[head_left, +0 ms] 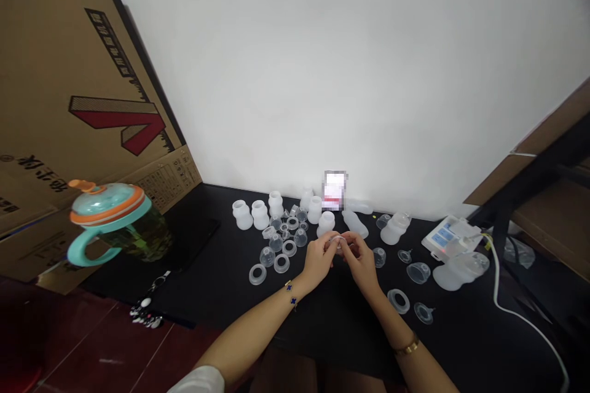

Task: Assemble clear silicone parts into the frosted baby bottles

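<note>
My left hand (319, 258) and my right hand (360, 260) meet over the black table top (322, 313), fingers pinched together on a small clear plastic part (338, 241) held between them. Just beyond the hands stand several translucent white bottle-shaped pieces (326, 223) and small clear cups (276, 241). Clear rings (257, 274) lie to the left of my left hand. More rings and caps (399, 300) lie to the right of my right hand.
A teal and orange lidded jug (113, 218) stands at the left before a large cardboard box (69, 116). Keys (147, 310) lie near the front left. A white device (449, 236) with a cable (502, 304) sits at the right, below a brown shelf (544, 196).
</note>
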Action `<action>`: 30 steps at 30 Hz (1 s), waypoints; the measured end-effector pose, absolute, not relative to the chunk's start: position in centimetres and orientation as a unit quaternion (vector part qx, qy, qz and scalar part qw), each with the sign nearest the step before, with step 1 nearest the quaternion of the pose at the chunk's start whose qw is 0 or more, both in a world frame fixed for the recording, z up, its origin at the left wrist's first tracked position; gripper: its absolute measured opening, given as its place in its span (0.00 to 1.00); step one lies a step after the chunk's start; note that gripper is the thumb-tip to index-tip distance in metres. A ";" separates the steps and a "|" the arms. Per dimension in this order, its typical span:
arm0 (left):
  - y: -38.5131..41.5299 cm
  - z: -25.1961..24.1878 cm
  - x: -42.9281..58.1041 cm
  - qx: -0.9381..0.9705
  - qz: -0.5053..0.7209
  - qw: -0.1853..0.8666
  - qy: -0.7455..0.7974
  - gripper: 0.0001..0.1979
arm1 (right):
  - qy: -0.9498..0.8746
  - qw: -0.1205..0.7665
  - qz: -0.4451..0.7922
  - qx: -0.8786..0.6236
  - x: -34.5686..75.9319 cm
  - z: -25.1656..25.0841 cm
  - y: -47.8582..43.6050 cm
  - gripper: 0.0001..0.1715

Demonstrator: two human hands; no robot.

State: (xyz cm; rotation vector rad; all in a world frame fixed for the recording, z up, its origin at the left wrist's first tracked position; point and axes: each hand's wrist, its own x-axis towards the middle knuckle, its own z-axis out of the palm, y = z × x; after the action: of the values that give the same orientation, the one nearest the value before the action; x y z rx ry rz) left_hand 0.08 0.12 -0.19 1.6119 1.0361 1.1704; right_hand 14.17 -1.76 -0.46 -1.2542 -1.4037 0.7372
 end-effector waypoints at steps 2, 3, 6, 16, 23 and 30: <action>0.1 -0.1 0.1 0.647 0.471 0.432 0.416 0.21 | -0.589 0.531 0.307 -0.527 14.1 -0.4 -1.8 0.22; 0.0 -0.1 0.1 0.647 0.470 0.431 0.417 0.20 | -0.589 0.531 0.305 -0.527 14.1 -0.3 -1.8 0.23; 0.0 0.0 0.1 0.649 0.469 0.428 0.419 0.20 | -0.589 0.534 0.303 -0.526 14.1 -0.2 -1.9 0.22; -0.1 0.1 0.1 0.648 0.469 0.429 0.419 0.19 | -0.586 0.541 0.303 -0.522 14.0 0.0 -1.9 0.21; -0.2 0.2 0.1 0.651 0.471 0.420 0.421 0.18 | -0.587 0.542 0.309 -0.517 14.0 -0.2 -2.0 0.20; 0.0 -0.2 0.0 0.660 0.464 0.406 0.429 0.18 | -0.594 0.542 0.308 -0.509 14.0 -0.3 -2.0 0.18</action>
State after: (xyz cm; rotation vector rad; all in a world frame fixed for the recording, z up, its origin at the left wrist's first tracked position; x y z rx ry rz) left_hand 0.04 -0.01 -0.19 1.6655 1.0826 1.1695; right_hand 14.03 -1.97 -0.32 -1.2080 -1.4118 0.7315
